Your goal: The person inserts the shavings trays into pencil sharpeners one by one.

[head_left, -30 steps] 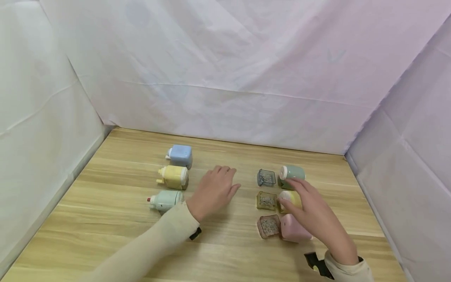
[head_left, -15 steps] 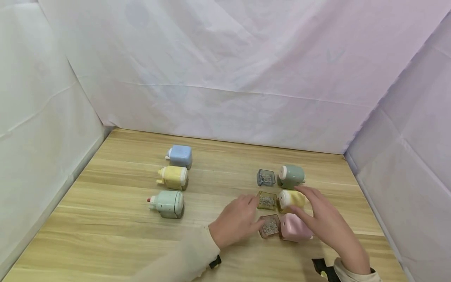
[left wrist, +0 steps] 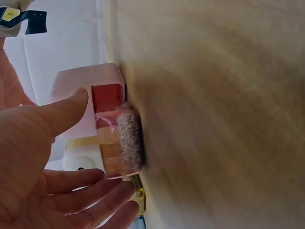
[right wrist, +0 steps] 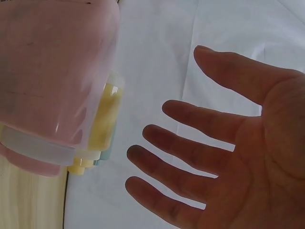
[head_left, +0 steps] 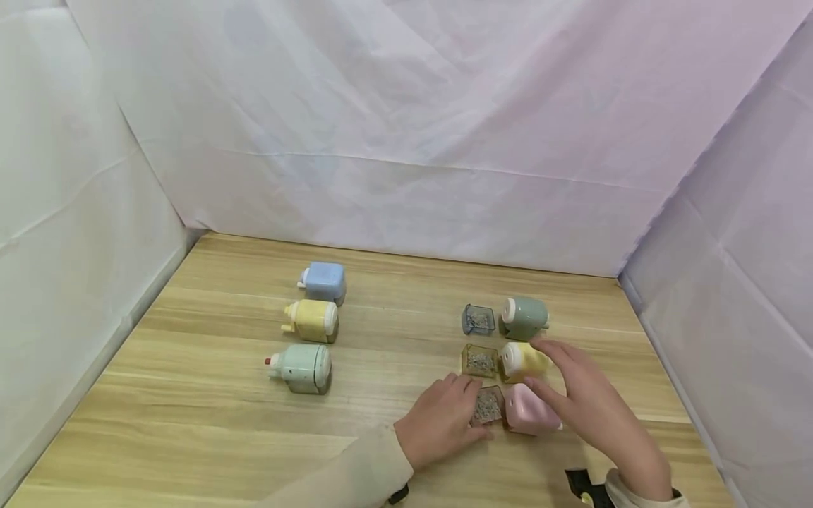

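My left hand (head_left: 441, 416) is at the pink shavings drawer (head_left: 488, 407), its thumb and fingers on either side of the drawer. In the left wrist view the fingers are stretched out, fingertips at the drawer's edge. That drawer is full of grey shavings and lies in front of the pink pencil sharpener (head_left: 530, 409). My right hand (head_left: 593, 402) hovers beside the pink and yellow sharpeners, fingers apart and holding nothing. The yellow pencil sharpener (head_left: 524, 360) has a yellow drawer (head_left: 479, 360) of shavings before it. A grey-blue drawer (head_left: 478, 320) lies before the green pencil sharpener (head_left: 526, 316).
On the left of the wooden table (head_left: 209, 395) stand a blue sharpener (head_left: 325, 281), a yellow sharpener (head_left: 312, 319) and a pale green sharpener (head_left: 303, 367). White cloth (head_left: 406, 127) walls in the back and both sides.
My left hand has moved right and nearer, from the middle of the table to the pink drawer. My right hand has drawn back slightly to the right from the yellow sharpener.
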Tool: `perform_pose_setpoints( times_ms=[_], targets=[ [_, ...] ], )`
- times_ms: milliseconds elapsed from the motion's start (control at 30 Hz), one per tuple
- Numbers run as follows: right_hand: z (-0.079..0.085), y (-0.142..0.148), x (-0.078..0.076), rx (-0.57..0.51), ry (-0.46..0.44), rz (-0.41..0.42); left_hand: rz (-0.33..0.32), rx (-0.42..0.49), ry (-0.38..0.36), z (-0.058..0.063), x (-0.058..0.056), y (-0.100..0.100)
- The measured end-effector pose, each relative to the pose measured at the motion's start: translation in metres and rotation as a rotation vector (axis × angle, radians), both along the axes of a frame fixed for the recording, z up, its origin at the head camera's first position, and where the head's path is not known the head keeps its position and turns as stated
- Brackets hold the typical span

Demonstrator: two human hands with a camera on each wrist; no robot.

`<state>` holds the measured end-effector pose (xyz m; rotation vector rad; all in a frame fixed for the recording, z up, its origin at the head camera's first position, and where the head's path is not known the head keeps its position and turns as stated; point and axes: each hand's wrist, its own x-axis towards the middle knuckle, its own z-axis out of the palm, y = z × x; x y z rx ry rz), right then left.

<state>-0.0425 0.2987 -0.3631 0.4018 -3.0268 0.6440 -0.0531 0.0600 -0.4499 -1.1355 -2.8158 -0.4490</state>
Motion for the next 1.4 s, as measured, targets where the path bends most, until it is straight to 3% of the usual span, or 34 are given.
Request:
perform_pose_setpoints(
  times_ms=[500,733,1133,1400],
  targets=[
    [-0.002,0.002,0.005,0.006,-0.003,-0.021,-0.007,0.032,-0.026,-0.01,0.001,0.002],
    [0.001,0.013,0.009,0.028,-0.029,-0.044,-0.034,0.073,-0.086,-0.01,-0.001,0.001],
    [-0.01,0.027,0.01,0.078,-0.221,0.036,-0.037,0.083,-0.12,-0.01,-0.001,0.0],
    [-0.025,0.026,0.006,0.086,-0.28,0.043,-0.043,0.102,-0.159,-0.009,-0.003,0.0]
  ],
)
